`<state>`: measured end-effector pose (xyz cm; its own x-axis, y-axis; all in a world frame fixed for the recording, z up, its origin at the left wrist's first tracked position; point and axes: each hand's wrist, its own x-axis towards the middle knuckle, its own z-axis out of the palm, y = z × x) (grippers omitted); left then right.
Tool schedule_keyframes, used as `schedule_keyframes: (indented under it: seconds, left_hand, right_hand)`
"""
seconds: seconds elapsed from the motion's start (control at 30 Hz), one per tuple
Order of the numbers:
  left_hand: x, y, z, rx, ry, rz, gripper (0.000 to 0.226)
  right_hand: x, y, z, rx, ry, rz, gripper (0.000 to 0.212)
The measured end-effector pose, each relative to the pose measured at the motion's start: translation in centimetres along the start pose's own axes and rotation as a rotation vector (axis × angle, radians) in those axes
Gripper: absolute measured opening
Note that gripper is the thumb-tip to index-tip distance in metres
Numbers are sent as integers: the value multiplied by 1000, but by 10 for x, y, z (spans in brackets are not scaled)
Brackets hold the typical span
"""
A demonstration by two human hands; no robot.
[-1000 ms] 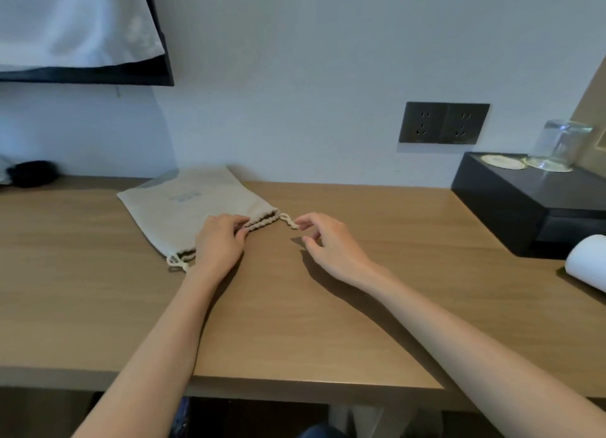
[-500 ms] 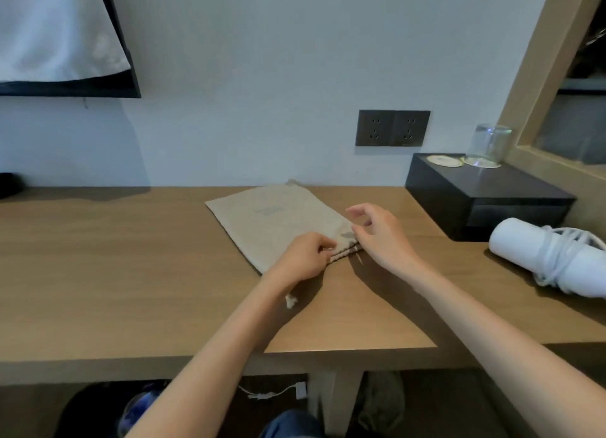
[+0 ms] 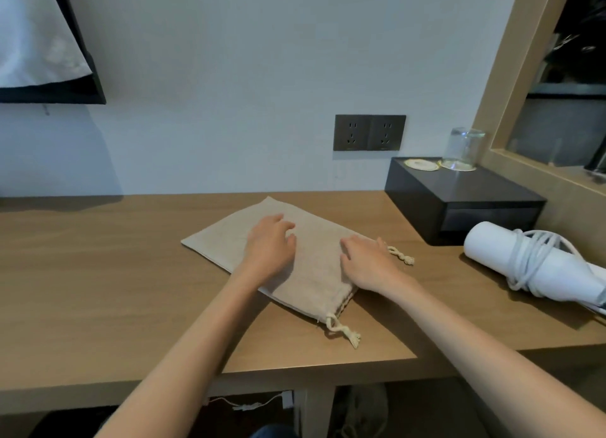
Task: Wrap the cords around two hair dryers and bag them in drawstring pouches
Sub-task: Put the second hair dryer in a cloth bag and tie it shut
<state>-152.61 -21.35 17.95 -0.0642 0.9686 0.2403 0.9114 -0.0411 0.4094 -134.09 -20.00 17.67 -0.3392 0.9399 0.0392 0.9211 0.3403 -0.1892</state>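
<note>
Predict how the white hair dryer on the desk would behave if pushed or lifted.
The hair dryer has a round barrel lying on its side, so a push might roll it, though the cord looped round it would probably brake that. Its smooth shell looks fairly slippery. Lifted carelessly, the loose loops could slip off.
</note>
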Motion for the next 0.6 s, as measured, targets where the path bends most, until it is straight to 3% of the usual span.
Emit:
schedule_keyframes:
  seconds: [0.13,0.23,0.4,0.53,0.6]
  left_hand:
    - [2,-14,4,284,-275,-139,55]
    - [1,-9,-3,318,-218,-113,51]
    - [15,-5,0,242,32,33,40]
    - [30,-5,18,191,-30,60,50]
    - [38,-13,24,193,-110,18,52]
  right_hand:
    - [20,-5,4,-128,-122,14,53]
    - [35,10,-12,-141,-114,7,54]
    - [58,0,-21,-95,-6,73,30]
    - [58,-15,8,15,-118,128,52]
    - [57,-14,18,-2,-84,131,54]
